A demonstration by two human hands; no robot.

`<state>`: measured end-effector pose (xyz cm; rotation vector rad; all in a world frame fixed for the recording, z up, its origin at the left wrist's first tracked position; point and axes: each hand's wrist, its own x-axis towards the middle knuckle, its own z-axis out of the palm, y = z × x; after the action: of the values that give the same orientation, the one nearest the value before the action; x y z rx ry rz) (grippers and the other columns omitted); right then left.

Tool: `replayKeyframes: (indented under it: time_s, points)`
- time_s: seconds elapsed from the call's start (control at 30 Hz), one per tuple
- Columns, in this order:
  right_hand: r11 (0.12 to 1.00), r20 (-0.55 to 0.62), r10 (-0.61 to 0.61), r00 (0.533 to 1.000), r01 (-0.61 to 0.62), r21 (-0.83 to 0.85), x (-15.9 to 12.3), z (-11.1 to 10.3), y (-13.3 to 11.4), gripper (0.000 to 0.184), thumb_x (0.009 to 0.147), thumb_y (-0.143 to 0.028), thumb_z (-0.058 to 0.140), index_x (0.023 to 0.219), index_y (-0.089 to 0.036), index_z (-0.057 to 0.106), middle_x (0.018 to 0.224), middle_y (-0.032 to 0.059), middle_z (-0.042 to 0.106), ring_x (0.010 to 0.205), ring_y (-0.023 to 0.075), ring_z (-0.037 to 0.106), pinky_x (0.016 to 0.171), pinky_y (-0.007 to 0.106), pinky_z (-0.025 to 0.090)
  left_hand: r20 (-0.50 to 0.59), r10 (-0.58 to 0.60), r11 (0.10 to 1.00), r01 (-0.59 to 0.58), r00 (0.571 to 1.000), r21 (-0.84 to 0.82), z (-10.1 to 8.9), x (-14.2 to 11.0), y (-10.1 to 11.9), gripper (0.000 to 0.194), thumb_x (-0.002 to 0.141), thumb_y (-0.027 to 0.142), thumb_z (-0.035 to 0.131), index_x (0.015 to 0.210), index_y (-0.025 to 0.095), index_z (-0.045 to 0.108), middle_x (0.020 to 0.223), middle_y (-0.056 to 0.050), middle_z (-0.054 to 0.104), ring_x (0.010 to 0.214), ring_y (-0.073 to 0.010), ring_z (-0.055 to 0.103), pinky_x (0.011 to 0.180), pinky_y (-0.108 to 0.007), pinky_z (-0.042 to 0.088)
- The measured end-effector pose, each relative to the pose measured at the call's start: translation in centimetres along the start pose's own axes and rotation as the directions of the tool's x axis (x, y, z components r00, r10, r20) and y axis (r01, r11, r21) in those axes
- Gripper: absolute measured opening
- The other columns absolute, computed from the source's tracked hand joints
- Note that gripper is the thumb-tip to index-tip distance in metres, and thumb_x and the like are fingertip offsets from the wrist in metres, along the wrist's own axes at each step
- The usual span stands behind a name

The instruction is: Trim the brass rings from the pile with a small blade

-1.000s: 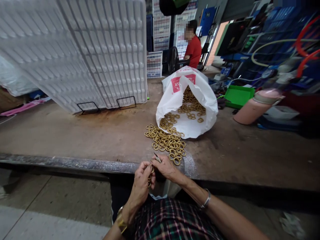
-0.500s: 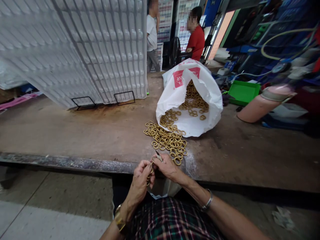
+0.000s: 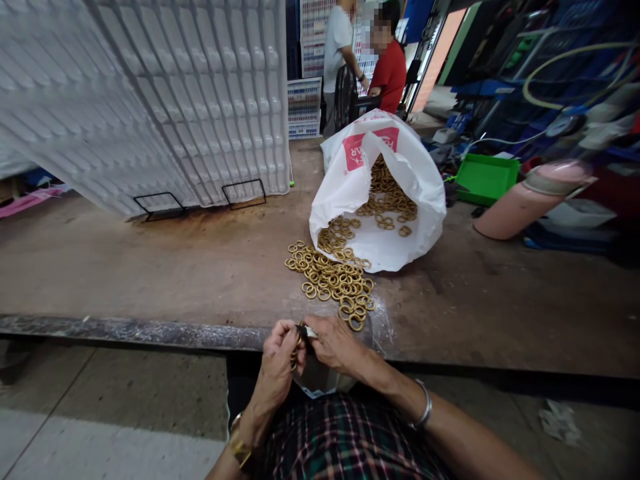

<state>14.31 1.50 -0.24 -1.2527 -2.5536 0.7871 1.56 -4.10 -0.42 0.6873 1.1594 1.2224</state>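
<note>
My left hand [image 3: 276,363] is closed around several brass-coloured rings [image 3: 294,361] just off the table's front edge. My right hand [image 3: 336,343] grips a small pointed tool with a dark tip [image 3: 307,331]; whether it is a knife or snips I cannot make out. Its tip meets the rings at my left fingertips. Just beyond my hands lies a pile of loose rings [image 3: 333,277] on the brown table [image 3: 200,280]. They spill from the mouth of a white plastic bag [image 3: 337,193] with red print, lying on its side with more rings inside.
Tall ribbed white plastic panels [image 3: 210,100] lean in black wire stands [image 3: 160,205] at the left. To the right are a green tray [image 3: 487,180] and a tilted pink bottle [image 3: 520,207]. Behind the table are a person in red [image 3: 393,77] and another in white [image 3: 337,47].
My right hand has turned the tool's tip from pointing up and away to pointing left, against the rings in my left hand. A person in white has come into view behind and moved right.
</note>
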Motion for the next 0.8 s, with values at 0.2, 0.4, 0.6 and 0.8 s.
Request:
replayKeyframes:
  time_s: [0.2, 0.4, 0.6, 0.8]
  points:
    - [0.995, 0.054, 0.043, 0.998, -0.038, -0.094, 0.3, -0.1, -0.6, 0.022, 0.075, -0.013, 0.041, 0.089, -0.014, 0.058, 0.079, 0.0090, 0.066, 0.067, 0.0164, 0.058, 0.056, 0.025, 0.029, -0.016, 0.023, 0.995, -0.022, 1.000, 0.093, -0.3, 0.0, -0.2, 0.024, 0.081, 0.042, 0.050, 0.081, 0.019, 0.045, 0.051, 0.008, 0.047, 0.040, -0.0052, 0.039, 0.038, -0.016, 0.035]
    - [0.977, 0.071, 0.129, 0.989, -0.115, -0.178, 0.7, -1.0, -1.7, 0.024, 0.075, -0.012, 0.041, 0.092, -0.012, 0.058, 0.080, 0.0120, 0.066, 0.072, 0.0205, 0.062, 0.058, 0.026, 0.034, -0.021, -0.046, 0.999, 0.046, 0.999, -0.013, 0.0, -1.3, 0.7, 0.024, 0.077, 0.040, 0.056, 0.077, 0.019, 0.044, 0.051, 0.008, 0.045, 0.039, -0.0048, 0.038, 0.035, -0.016, 0.032]
    - [0.983, -0.034, 0.105, 0.994, -0.109, -0.149, -0.4, -1.3, -0.5, 0.027, 0.069, -0.010, 0.044, 0.093, -0.014, 0.055, 0.085, 0.0086, 0.065, 0.073, 0.0180, 0.059, 0.061, 0.026, 0.038, 0.141, -0.170, 0.956, 0.198, 0.975, -0.217, 1.1, -2.6, 2.0, 0.023, 0.073, 0.035, 0.063, 0.072, 0.018, 0.047, 0.057, 0.006, 0.048, 0.039, -0.0040, 0.038, 0.034, -0.015, 0.030]
    - [0.965, -0.353, 0.232, 0.906, -0.261, -0.034, -4.3, -1.7, 3.6, 0.022, 0.078, -0.013, 0.044, 0.097, -0.019, 0.052, 0.093, 0.0052, 0.063, 0.083, 0.0169, 0.058, 0.069, 0.025, 0.040, 0.061, -0.327, 0.857, 0.323, 0.943, -0.402, 1.2, -1.4, 1.3, 0.027, 0.064, 0.029, 0.072, 0.074, 0.015, 0.051, 0.073, -0.003, 0.061, 0.053, -0.0065, 0.051, 0.045, -0.016, 0.038]
